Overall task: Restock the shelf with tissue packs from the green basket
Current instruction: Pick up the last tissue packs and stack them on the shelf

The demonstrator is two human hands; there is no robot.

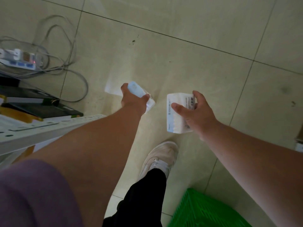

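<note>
Both arms reach out over the tiled floor (180,59). The left hand (133,101) is wrapped around a tissue pack (139,91) with a pale blue end, fingers curled over its far side. The right hand (195,112) grips a second tissue pack (176,110), white with a barcode label, thumb on its near face and fingers over the far edge. The two packs are held apart, above the floor. A corner of the green basket (201,210) shows at the near right. The white shelf (41,128) edge sits at the near left, with dark boxes (41,108) beyond it. A power strip (18,60) and loose cables (65,46) lie at the far left. A white shoe (161,158) stands between the arms.
</note>
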